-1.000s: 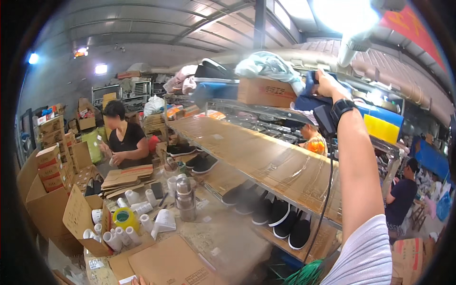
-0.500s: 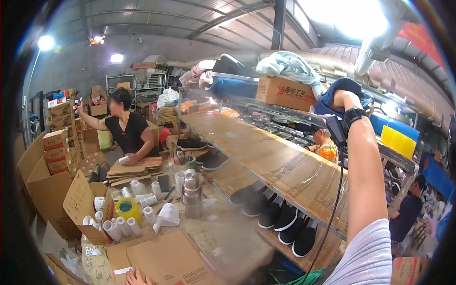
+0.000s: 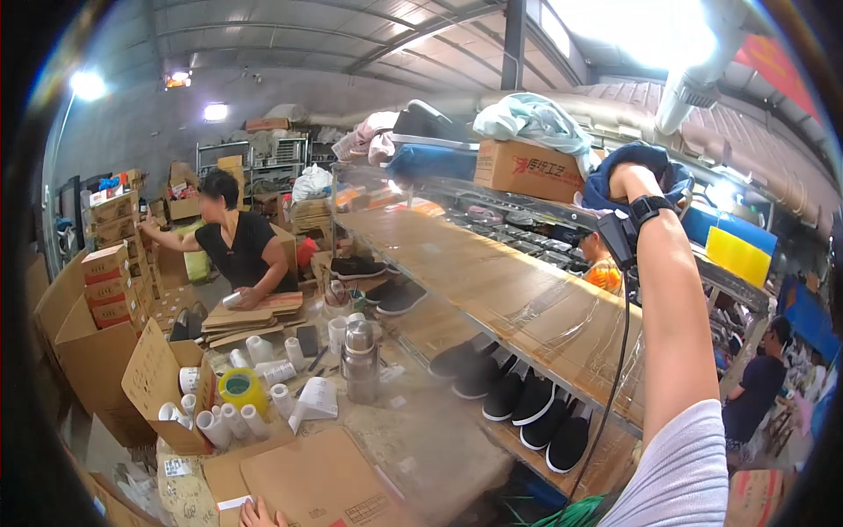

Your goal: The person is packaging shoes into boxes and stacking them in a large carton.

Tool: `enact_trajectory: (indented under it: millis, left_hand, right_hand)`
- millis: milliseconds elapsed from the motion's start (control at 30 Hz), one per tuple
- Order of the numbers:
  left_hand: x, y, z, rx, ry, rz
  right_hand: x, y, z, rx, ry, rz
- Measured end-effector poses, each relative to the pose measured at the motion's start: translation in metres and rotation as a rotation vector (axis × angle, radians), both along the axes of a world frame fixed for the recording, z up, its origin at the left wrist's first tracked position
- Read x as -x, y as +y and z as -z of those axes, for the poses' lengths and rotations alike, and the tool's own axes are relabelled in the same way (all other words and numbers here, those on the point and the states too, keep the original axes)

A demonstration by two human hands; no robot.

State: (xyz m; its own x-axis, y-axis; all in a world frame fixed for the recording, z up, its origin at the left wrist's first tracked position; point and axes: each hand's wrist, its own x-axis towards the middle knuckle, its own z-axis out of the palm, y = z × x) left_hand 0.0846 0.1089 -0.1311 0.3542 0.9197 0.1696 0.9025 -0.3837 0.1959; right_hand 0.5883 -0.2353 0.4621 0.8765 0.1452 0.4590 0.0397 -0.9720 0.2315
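Note:
My left hand [image 3: 258, 514] lies at the lower edge with its fingers stretched out on a flat folded cardboard box [image 3: 316, 483]. A white label shows beside its fingertips. My right arm rises across the right side. My right hand [image 3: 634, 181] reaches into a dark blue cloth or fabric bag [image 3: 659, 162] on the top shelf, and the fabric hides its fingers. A black wrist device [image 3: 648, 209] with a cable is strapped to that wrist. Left of the fabric stands a cardboard box [image 3: 536, 169] with a pale green cloth [image 3: 537, 121] over it.
White label rolls [image 3: 233, 423], yellow tape [image 3: 239, 386] and a steel flask [image 3: 358, 362] stand on the table. Black shoes [image 3: 532, 400] line the lower shelf. A co-worker [image 3: 246, 246] stands across by stacked boxes [image 3: 107, 285]. Another person [image 3: 757, 386] is at far right.
My view has shifted slightly. The co-worker's raised arm has come down along the box stack. My left hand still rests on the cardboard, and my right hand remains in the fabric.

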Motion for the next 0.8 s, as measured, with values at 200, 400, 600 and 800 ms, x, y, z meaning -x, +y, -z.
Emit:
enact_trajectory:
  millis: [200, 400, 600, 800]
  left_hand:
    - [0.004, -0.009, -0.008, 0.038, -0.01, -0.01]
    - [0.003, -0.003, -0.001, -0.01, -0.034, 0.001]
    - [0.002, 0.001, -0.003, -0.004, -0.033, 0.026]
    - [0.01, 0.001, 0.01, -0.065, -0.062, 0.022]
  right_hand:
    - [0.012, 0.009, -0.002, 0.05, -0.178, 0.006]
    - [-0.001, -0.022, -0.014, -0.252, -0.243, -0.041]
    - [-0.052, -0.068, -0.049, -0.072, -0.35, -0.087]
    - [0.029, -0.035, -0.035, -0.732, -0.065, -0.265]
